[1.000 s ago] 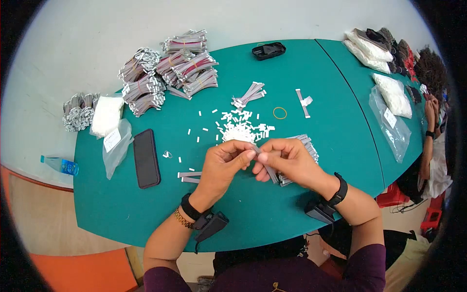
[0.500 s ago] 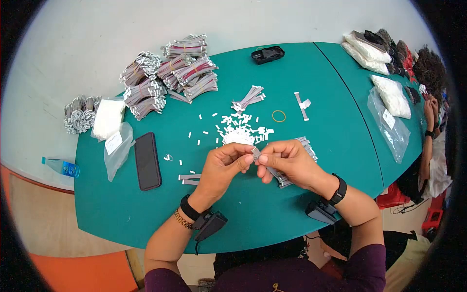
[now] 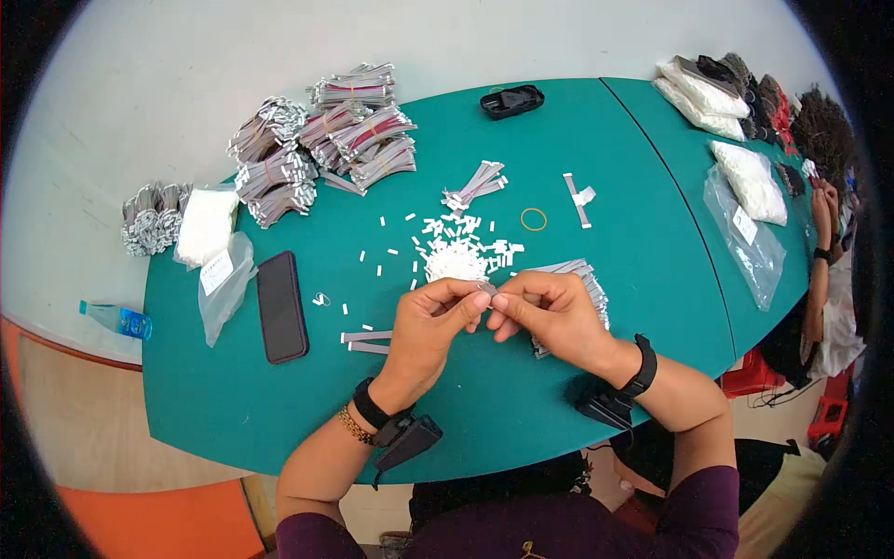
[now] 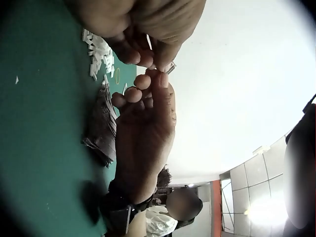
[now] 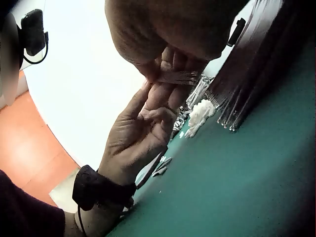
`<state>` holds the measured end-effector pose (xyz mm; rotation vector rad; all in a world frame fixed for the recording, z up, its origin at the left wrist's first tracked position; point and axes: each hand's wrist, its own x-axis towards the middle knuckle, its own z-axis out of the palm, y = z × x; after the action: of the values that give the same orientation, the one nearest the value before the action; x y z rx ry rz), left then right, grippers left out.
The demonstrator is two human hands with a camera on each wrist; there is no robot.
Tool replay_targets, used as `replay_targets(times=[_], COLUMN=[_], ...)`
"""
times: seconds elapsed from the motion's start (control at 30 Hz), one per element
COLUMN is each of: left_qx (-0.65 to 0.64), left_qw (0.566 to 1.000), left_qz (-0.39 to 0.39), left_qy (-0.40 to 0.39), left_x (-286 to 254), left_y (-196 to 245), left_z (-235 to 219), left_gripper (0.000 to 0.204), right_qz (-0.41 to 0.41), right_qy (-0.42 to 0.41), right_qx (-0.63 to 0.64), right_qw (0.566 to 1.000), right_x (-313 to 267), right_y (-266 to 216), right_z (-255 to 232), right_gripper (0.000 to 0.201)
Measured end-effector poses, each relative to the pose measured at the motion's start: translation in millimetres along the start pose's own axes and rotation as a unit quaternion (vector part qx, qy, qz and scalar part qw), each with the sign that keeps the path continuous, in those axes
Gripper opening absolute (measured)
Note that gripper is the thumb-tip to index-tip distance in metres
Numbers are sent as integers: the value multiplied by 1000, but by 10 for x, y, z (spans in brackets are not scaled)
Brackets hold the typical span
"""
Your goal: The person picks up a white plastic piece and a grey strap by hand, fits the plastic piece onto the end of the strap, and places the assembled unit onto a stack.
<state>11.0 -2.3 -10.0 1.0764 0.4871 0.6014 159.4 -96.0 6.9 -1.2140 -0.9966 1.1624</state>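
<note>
Between the fingertips, above the near middle of the green table (image 3: 605, 186): one flat grey ribbon strip (image 3: 488, 290), pinched from both sides. Left hand (image 3: 430, 324) had thumb and forefinger closed on the strip's end, remaining fingers curled under. Right hand (image 3: 551, 312) held the same strip in a thumb-and-forefinger pinch, other fingers loosely bent. Right-wrist view showed the strip as a thin ribbed band (image 5: 178, 77) spanning the two pinches.

Handling, as judged: very light, thin, bendable along its length, liable to crease; best taken flat-on near an end, with a light pinch across its width rather than at the edges.

Just beyond the hands: heap of small white pieces (image 3: 454, 258), more scattered to the left. Beside the right hand: stack of loose grey strips (image 3: 585, 279). Two strips (image 3: 363, 340) lay left of the left hand. Farther out: yellow rubber band (image 3: 535, 218), black phone (image 3: 281, 306) at left, banded bundles of strips (image 3: 321, 144) at far left, clear bags of white parts (image 3: 750, 191) at right.
</note>
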Motion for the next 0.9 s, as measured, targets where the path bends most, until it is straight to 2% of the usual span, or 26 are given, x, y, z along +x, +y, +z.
replay_targets(times=[0.53,0.9], left_qx=[15,-71], left_qw=[1000,996], left_qz=[19,-42], left_qy=[12,-12], left_x=[2,14], left_y=[13,9], left_z=[38,44], left_gripper=[15,17], right_qz=[10,3], right_qy=[-5,2], right_qx=[47,86], right_qw=[999,996], right_x=[14,22], right_y=[0,35], right_z=[-12,-18], right_gripper=[16,17])
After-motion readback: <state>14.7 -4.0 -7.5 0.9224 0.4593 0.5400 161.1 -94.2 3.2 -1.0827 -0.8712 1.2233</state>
